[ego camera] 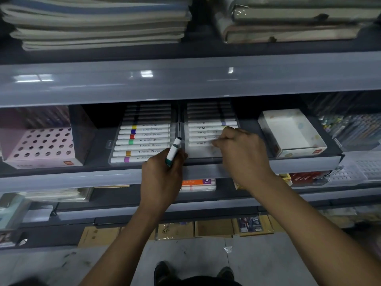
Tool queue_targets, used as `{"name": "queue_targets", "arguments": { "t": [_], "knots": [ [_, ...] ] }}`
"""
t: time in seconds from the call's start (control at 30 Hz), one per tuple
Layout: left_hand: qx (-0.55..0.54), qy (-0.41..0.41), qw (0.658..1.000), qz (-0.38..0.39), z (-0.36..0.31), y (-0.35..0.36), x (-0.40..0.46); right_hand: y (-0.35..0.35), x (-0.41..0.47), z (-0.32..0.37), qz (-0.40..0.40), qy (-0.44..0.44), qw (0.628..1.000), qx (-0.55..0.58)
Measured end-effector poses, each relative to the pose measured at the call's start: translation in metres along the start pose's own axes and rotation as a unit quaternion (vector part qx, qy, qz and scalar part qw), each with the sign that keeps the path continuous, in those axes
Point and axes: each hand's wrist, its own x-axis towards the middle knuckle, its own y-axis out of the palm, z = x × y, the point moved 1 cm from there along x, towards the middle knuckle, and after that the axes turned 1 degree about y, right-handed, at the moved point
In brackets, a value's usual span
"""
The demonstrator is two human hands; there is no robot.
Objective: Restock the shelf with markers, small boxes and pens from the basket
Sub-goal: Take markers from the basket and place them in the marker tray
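both hands at the acrylic marker trays

left hand (162, 176) raised at the front edge of the grey shelf (61, 178), fingers (181, 156) curled round a white marker with a green band (172, 152), held tilted with its dark cap end up and pointing toward the gap between the two trays. right hand (241, 153) reaching over the right clear tray (206, 152), fingers curled and pinching at a white marker (201, 143) lying in the front rows; cannot tell how firm the hold is, as the knuckles hide the tips. left clear tray (115, 155) filled with white acrylic markers (144, 140) laid crosswise, colour bands yellow, blue, red, green, orange, purple. front part of the right tray bare of markers. further left on the same shelf, a pink box with round holes (41, 145). further right, an open white cardboard box (290, 133). above, stacked pads (99, 23). below, a packet marked 36 colors (199, 183). no basket in view.
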Motion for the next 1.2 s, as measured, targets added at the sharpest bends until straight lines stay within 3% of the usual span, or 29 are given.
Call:
{"name": "queue_targets", "arguments": {
  "t": [0.17,0.27,0.43,0.57,0.7,0.83,0.9,1.03,1.2],
  "knots": [
    [-0.040,0.028,0.998,0.048,-0.001,0.001,0.002,-0.007,-0.003,0.004,-0.032,0.037,0.997,0.055],
    [-0.076,0.053,0.989,0.119,-0.012,-0.002,0.000,-0.013,-0.005,0.013,-0.059,0.050,0.981,0.177],
    [-0.191,-0.009,0.956,0.221,-0.028,0.000,-0.005,-0.024,-0.005,0.032,0.082,0.068,0.884,0.454],
    [-0.213,-0.055,0.942,0.254,-0.030,-0.006,-0.008,-0.024,-0.005,0.032,0.089,0.095,0.855,0.503],
    [-0.192,-0.065,0.948,0.243,-0.027,-0.008,-0.008,-0.023,-0.006,0.022,0.059,0.145,0.828,0.538],
    [-0.204,-0.077,0.939,0.266,-0.032,-0.009,-0.010,-0.033,-0.008,0.025,0.142,0.094,0.819,0.548],
    [-0.218,-0.064,0.928,0.295,-0.036,-0.009,-0.012,-0.032,-0.009,0.028,0.174,0.096,0.793,0.576],
    [-0.229,-0.072,0.921,0.307,-0.038,-0.009,-0.014,-0.033,-0.008,0.028,0.111,0.153,0.775,0.603],
    [-0.154,-0.058,0.966,0.200,-0.024,-0.008,-0.010,-0.037,-0.004,0.011,-0.033,0.293,0.755,0.586]
  ]
}}
